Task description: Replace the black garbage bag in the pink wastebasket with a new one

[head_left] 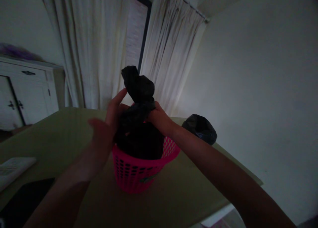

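A pink perforated plastic basket stands on an olive-green bed surface. A black plastic bag fills it and rises above the rim to a twisted top. My right hand is closed around the gathered neck of the bag. My left hand is held flat with fingers spread, against the bag's left side, slightly blurred.
A second black bag lies on the bed at the far right edge. White curtains and a window sit behind. A white cabinet stands at left. A pale flat object and a dark item lie at lower left.
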Motion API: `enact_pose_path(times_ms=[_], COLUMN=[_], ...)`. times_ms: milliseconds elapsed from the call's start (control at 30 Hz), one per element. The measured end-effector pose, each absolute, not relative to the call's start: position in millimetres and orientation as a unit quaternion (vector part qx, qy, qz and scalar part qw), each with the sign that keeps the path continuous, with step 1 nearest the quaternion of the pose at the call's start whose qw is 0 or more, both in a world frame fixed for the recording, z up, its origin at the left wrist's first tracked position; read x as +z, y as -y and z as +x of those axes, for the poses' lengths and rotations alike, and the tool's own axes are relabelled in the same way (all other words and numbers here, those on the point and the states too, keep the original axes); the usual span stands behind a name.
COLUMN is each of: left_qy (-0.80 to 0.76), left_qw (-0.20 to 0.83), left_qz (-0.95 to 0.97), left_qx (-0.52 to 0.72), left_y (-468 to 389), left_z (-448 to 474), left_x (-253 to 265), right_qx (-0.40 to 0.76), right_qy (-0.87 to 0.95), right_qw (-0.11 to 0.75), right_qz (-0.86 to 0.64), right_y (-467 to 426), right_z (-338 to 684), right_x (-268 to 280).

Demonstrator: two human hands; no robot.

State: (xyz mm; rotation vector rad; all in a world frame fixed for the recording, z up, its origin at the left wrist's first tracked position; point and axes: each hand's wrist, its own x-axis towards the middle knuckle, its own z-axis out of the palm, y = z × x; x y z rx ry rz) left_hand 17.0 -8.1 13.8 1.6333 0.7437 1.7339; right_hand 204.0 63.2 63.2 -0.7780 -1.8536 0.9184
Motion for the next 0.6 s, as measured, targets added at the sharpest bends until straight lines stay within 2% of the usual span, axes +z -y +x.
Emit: enact_pose_path(times_ms=[133, 233, 300, 400, 500, 600], left_qy=[-0.304, -0.314, -0.331, -0.349, -0.360, -0.383], left_qw=[0.413, 0.402, 0.344, 0.275, 0.245, 0.244], left_qz=[0.595, 0.614, 0.605, 0.610, 0.635, 0.637], left_qx=[0.619, 0.603, 0.637, 0.656, 0.638, 0.624], left_y=[5.6, 5.6, 4.1, 0.6, -0.2, 3.4], left_z=[25.3, 28.1, 28.1, 26.7, 26.3, 27.1], left_x=[19.2, 25.4, 26.7, 23.4, 17.6, 14.0], right_qx=[0.162, 0.074, 0.098, 0.218, 0.313, 0.337], right_qy=[0.859, 0.919, 0.945, 0.939, 0.901, 0.847], right_qw=[0.348, 0.278, 0.248, 0.226, 0.240, 0.314], right_qz=[-0.338, -0.270, -0.191, -0.141, -0.182, -0.264], right_y=[-68.8, -68.5, -59.6, -39.0, -27.5, -33.0], right_z=[199.3, 204.8, 210.3, 216.0, 217.4, 215.7], right_x=[66.7, 69.4, 72.1, 77.3, 78.9, 72.8])
